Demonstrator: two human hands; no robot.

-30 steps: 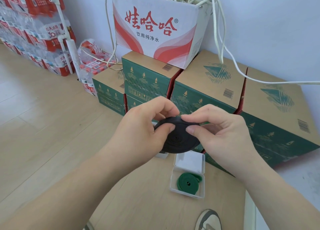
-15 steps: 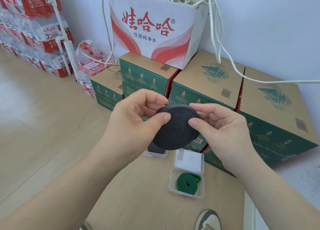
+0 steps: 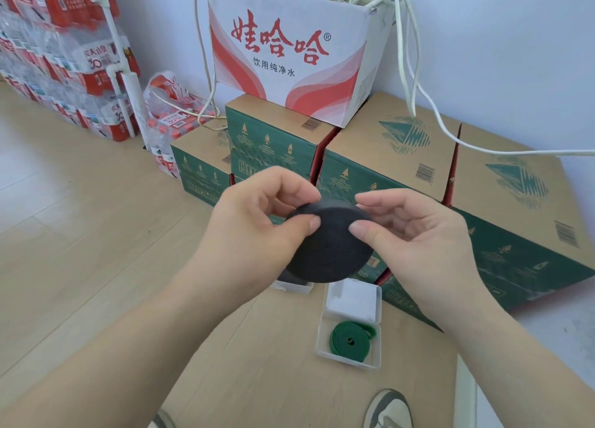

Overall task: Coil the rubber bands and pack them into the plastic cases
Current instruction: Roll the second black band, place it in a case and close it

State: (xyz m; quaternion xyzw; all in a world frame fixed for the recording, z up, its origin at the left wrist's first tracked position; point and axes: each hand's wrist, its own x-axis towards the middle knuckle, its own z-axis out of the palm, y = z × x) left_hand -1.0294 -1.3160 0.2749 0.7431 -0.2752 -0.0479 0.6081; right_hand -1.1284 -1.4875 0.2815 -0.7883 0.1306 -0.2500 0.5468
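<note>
A tightly coiled black rubber band (image 3: pixel 328 250) forms a flat disc held in the air, its face turned toward me. My left hand (image 3: pixel 257 231) pinches its left edge between thumb and fingers. My right hand (image 3: pixel 415 244) pinches its right edge the same way. Below on the cardboard, an open clear plastic case (image 3: pixel 375 350) holds a coiled green rubber band (image 3: pixel 351 339), its lid standing up behind. A second clear case (image 3: pixel 293 286) with something dark inside sits mostly hidden under the black coil.
Green and brown cartons (image 3: pixel 386 157) line the wall behind, one carrying a white and red box (image 3: pixel 289 50) full of white cables. Shrink-wrapped water bottles (image 3: pixel 64 60) stand at the left. My shoe (image 3: pixel 388 410) shows at the bottom edge. Wooden floor lies to the left.
The black coil has tilted from nearly edge-on to facing me and has risen slightly between both hands. The cases have not moved.
</note>
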